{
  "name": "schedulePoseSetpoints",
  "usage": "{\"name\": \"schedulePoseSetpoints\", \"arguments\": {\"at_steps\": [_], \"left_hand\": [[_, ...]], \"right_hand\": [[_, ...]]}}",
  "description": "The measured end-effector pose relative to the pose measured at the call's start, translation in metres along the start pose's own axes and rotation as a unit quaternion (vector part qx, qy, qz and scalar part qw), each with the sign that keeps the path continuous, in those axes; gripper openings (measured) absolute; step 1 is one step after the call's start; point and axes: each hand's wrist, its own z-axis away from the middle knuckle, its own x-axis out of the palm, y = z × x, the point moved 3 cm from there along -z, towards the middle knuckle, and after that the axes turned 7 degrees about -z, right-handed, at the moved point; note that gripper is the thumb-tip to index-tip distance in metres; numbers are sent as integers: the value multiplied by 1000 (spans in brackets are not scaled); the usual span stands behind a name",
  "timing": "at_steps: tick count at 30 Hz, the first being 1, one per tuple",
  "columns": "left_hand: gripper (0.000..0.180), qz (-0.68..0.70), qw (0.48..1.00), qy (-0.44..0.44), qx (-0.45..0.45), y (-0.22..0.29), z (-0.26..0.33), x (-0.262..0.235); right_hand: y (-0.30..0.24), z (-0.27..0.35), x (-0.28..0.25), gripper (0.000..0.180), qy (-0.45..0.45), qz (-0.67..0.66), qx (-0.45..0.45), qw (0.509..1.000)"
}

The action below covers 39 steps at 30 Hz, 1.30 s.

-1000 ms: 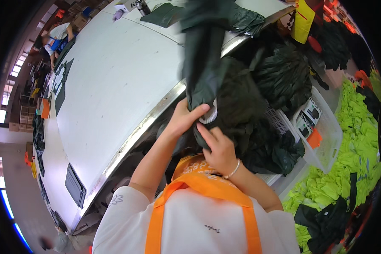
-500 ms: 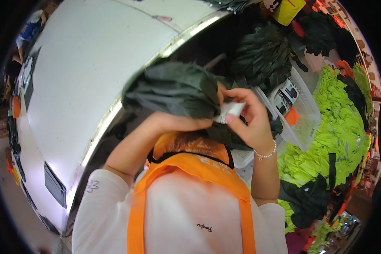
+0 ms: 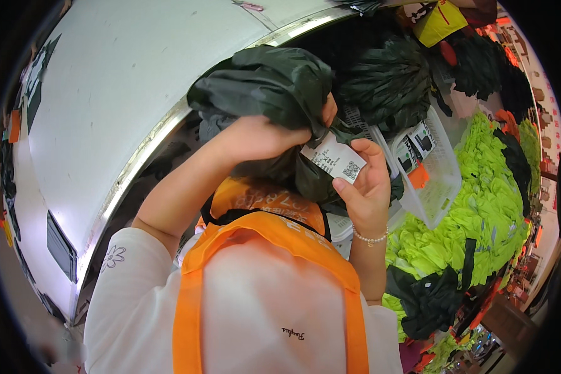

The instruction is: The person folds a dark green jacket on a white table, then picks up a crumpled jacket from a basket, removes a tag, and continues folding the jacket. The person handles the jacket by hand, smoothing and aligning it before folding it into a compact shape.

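A bunched dark green cloth [image 3: 268,81] is gripped by my left hand [image 3: 271,137], at the edge of the white table. Some fingertips show at the cloth's right side; the rest of that grip is hidden in the folds. My right hand [image 3: 369,190] pinches the lower right end of a white paper label [image 3: 333,157] between thumb and fingers. Small print and a square code face up on the label. Its upper left end lies against the dark cloth, beside my left hand. More dark fabric hangs beneath both hands, in front of my orange apron [image 3: 255,198].
The white tabletop [image 3: 124,81] spreads out at the left, with a dark flat panel [image 3: 61,246] on its near side. To the right stands a clear plastic basket [image 3: 439,187] with packets in it. Beyond lie a heap of neon yellow-green cloth [image 3: 464,212] and dark gathered bundles [image 3: 386,81].
The dark cloth has been raised and has stopped swinging. The label has turned and now shows its printed face flat. My right hand has shifted slightly down, still pinching it.
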Motion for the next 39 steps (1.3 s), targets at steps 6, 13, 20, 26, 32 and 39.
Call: {"name": "schedulePoseSetpoints", "arguments": {"at_steps": [6,13,20,26,32,39], "left_hand": [[22,33,996,64,-47,-2,0,-4],[17,33,995,68,-62,-1,0,-6],[15,13,997,71,-23,4,4,-4],[22,-62,998,19,14,2,14,-2],[24,-115,993,16,-21,6,17,2],[23,-2,994,60,-88,5,15,10]], "right_hand": [[2,-2,5,57,-19,-14,1,1000],[-7,0,8,58,-56,31,33,997],[-22,-4,-4,51,-129,67,34,989],[-18,-5,-8,26,-64,52,81,993],[-26,-14,9,20,-74,165,76,981],[-47,-18,43,19,-62,517,-265,811]]}}
